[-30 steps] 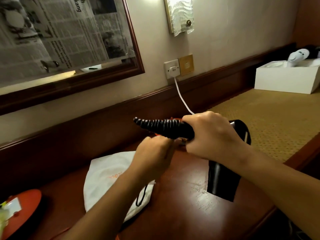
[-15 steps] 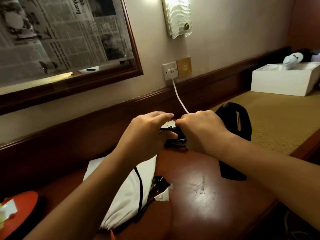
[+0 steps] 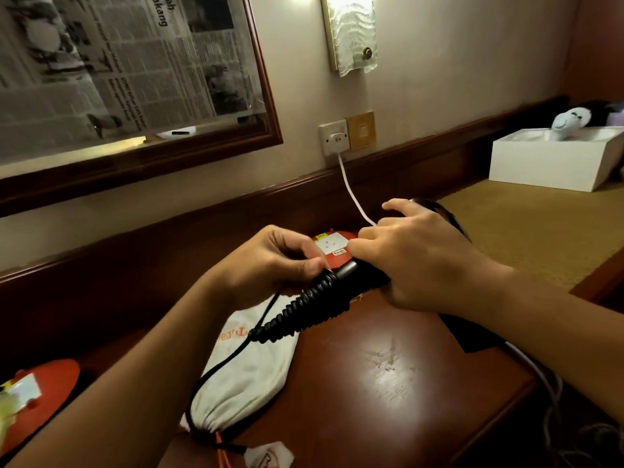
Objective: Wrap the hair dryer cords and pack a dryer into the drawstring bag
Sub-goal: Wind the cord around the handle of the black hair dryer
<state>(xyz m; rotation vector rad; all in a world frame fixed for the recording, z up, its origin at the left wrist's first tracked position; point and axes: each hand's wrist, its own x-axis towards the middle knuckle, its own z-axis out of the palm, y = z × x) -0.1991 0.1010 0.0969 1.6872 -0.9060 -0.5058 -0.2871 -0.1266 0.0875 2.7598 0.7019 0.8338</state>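
A: Dryer point(image 3: 358, 275) mid-frame above the desk point(image 3: 388, 383), right hand point(image 3: 415, 258) gripping its handle, left hand point(image 3: 270, 261) pinching the cord point(image 3: 304, 309) at nine o'clock of that grip.
B: The risk?
A: I'd say that springy coil unwinds if the pinch slackens. The loose tail crosses the bag point(image 3: 250, 366) at seven o'clock and could drag it.

Black: coiled cord point(image 3: 304, 312) and hair dryer point(image 3: 361, 273). White with orange lettering: drawstring bag point(image 3: 250, 373). Glossy reddish-brown, with pale scuffs: desk point(image 3: 388, 400). Tan, finely woven: mat point(image 3: 526, 238). Plain white: box point(image 3: 547, 163), wall socket point(image 3: 332, 138), cable point(image 3: 351, 194). Brass-gold: switch plate point(image 3: 362, 130). Red-orange: disc point(image 3: 50, 386), lower left. Dark brown: mirror frame point(image 3: 263, 96), enclosing black-and-white newsprint point(image 3: 101, 62).
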